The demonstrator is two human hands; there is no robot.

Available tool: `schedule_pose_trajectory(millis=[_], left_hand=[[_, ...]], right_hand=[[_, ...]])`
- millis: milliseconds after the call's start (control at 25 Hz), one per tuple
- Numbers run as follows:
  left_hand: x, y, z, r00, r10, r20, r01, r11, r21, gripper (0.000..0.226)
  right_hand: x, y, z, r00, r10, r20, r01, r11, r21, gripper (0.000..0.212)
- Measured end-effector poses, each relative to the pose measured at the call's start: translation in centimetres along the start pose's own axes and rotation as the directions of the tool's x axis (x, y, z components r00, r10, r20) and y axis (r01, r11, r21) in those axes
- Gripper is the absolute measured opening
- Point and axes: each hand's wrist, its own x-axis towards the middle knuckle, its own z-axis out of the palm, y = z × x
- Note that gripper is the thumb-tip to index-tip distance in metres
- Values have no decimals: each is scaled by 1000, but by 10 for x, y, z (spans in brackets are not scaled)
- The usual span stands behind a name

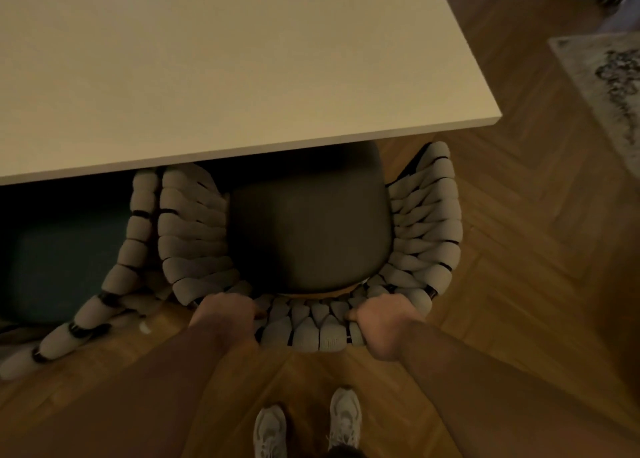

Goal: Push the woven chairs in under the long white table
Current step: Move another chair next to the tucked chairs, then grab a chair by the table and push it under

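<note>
A woven chair (426, 222) with a thick beige rope back and a dark seat cushion (304, 229) stands in front of me, its seat front tucked under the long white table (225, 66). My left hand (225, 314) grips the left part of the chair's back rim. My right hand (381, 322) grips the right part of the same rim. A second woven chair (135, 250) stands to the left, its dark seat partly under the table, its rope arm touching the first chair.
Herringbone wooden floor (519, 250) lies all round. A pale patterned rug (609, 87) is at the right edge. The table's near right corner (495, 116) juts out above the chair. My two white shoes (308, 423) stand just behind the chair.
</note>
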Motion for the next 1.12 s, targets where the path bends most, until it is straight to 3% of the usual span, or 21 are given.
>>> schedule_pose_trajectory(millis=[200, 600, 880, 1000, 1120], left_hand=[[14, 14, -14, 1000, -12, -18, 11, 999, -50, 64], [11, 18, -17, 1000, -23, 15, 23, 999, -49, 70], [10, 18, -19, 999, -25, 26, 25, 999, -26, 74], [1, 25, -19, 999, -54, 9, 54, 998, 20, 71], [-14, 32, -21, 997, -79, 18, 80, 995, -61, 66]], right_hand=[[8, 34, -14, 999, -31, 32, 32, 999, -25, 40], [7, 34, -17, 998, -42, 41, 43, 999, -11, 43], [1, 22, -16, 996, 78, 44, -78, 997, -2, 43], [-17, 11, -10, 988, 154, 0, -153, 986, 64, 51], [-50, 12, -13, 986, 164, -11, -159, 966, 206, 57]])
